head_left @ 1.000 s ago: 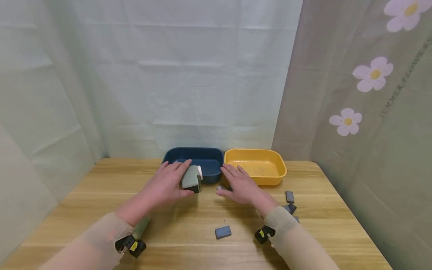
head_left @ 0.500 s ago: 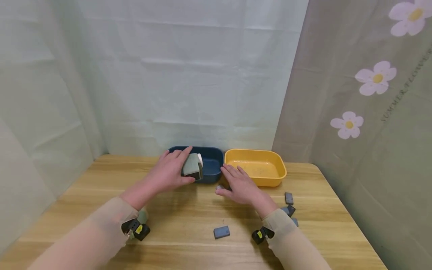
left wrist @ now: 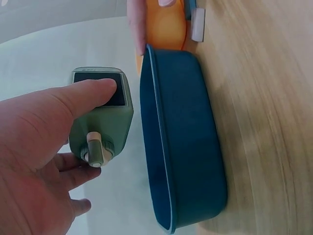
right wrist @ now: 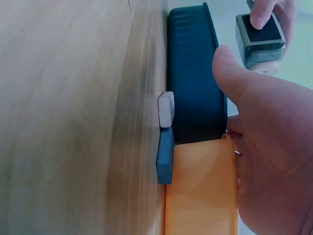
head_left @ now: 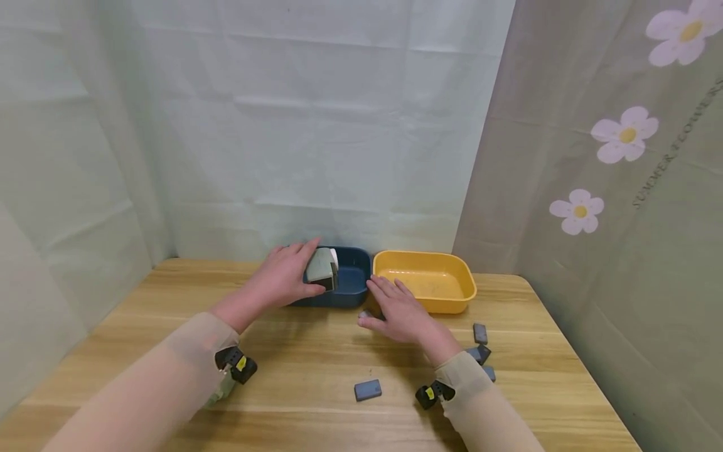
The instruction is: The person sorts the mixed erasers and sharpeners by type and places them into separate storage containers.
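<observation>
My left hand (head_left: 285, 277) grips a grey-green box-shaped device (head_left: 321, 269) with a dark panel over the dark blue bin (head_left: 353, 298). In the left wrist view my thumb lies on the device's dark panel (left wrist: 115, 96), and a small crank-like knob (left wrist: 95, 149) sticks out; its exact kind is unclear. My right hand (head_left: 402, 318), fingers extended, rests at the rims where the blue bin and the yellow bin (head_left: 452, 306) meet. Below it, a pale block (right wrist: 166, 110) and a blue-grey block (right wrist: 165, 156) stand against the bins.
A blue-grey block (head_left: 368, 390) lies on the wooden table (head_left: 305, 402) in front. Several similar blocks (head_left: 480, 333) are scattered beside the right forearm. A pale green object (head_left: 222, 390) sits partly hidden under the left wrist. Curtains (head_left: 316, 138) hang behind the bins.
My left hand has carried the device up and forward, from the blue bin's front edge to over the bin. The right hand has stayed at the bin rims.
</observation>
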Demonstrator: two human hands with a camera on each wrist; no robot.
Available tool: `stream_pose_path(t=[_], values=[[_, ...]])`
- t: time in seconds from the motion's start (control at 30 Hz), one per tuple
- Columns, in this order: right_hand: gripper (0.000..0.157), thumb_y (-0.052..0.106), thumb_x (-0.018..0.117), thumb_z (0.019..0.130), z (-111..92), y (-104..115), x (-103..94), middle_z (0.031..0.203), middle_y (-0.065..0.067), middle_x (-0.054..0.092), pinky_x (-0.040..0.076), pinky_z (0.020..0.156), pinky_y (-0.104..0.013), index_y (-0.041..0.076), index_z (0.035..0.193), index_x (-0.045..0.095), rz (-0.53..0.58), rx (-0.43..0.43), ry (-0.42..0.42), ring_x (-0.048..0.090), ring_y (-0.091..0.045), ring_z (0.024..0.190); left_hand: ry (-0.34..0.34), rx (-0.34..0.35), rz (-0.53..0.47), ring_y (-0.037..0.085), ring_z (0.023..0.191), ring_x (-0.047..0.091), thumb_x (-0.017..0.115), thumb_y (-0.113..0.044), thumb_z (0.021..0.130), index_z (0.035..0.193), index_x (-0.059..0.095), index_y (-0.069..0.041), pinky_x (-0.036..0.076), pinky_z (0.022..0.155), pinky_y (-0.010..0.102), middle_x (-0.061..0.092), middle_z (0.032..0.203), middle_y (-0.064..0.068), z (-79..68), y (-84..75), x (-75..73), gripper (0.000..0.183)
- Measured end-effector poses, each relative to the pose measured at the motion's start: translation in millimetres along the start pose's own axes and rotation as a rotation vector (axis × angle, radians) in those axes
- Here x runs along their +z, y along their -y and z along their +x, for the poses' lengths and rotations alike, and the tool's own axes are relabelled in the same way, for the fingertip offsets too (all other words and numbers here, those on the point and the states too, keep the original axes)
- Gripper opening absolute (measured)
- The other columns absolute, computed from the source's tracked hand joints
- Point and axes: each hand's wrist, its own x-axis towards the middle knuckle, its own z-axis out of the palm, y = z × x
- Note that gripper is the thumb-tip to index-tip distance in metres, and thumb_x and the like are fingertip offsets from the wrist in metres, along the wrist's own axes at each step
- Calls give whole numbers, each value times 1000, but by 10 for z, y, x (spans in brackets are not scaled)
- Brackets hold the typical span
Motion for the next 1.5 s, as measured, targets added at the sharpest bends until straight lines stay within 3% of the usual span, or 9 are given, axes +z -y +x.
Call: stream_pose_path(t=[0.27, 0.8, 1.2, 1.5], values=[[92, 61, 64, 108, 6, -9, -5, 182, -11, 24, 9, 137, -50, 6, 174, 32, -18, -13, -10, 20, -28, 169, 48, -26, -25, 48, 150, 49, 90, -43, 93, 171, 30, 3, 29, 125, 72, 50, 162, 31, 142, 29, -6, 109], [90, 58, 66, 108, -2, -14, 20, 182, -11, 26, 9, 137, -49, 7, 174, 33, -5, -9, -7, 20, -28, 169, 57, -37, 0, 47, 148, 50, 90, -44, 93, 170, 33, 3, 31, 126, 68, 50, 162, 30, 400, 63, 117, 107], [91, 58, 68, 107, 4, -35, 110, 181, -13, 27, 11, 136, -51, 5, 173, 34, 7, -30, -33, 21, -30, 168, 109, 17, 23, 44, 149, 51, 89, -42, 94, 169, 37, 3, 34, 126, 65, 52, 161, 28, 489, 60, 235, 101], [91, 58, 69, 107, -89, 2, 59, 181, -11, 27, 12, 136, -51, 6, 173, 35, 31, -12, -31, 22, -30, 168, 129, 11, 24, 44, 147, 53, 89, -42, 94, 168, 38, 2, 38, 124, 63, 53, 161, 26, 517, -36, 346, 100]])
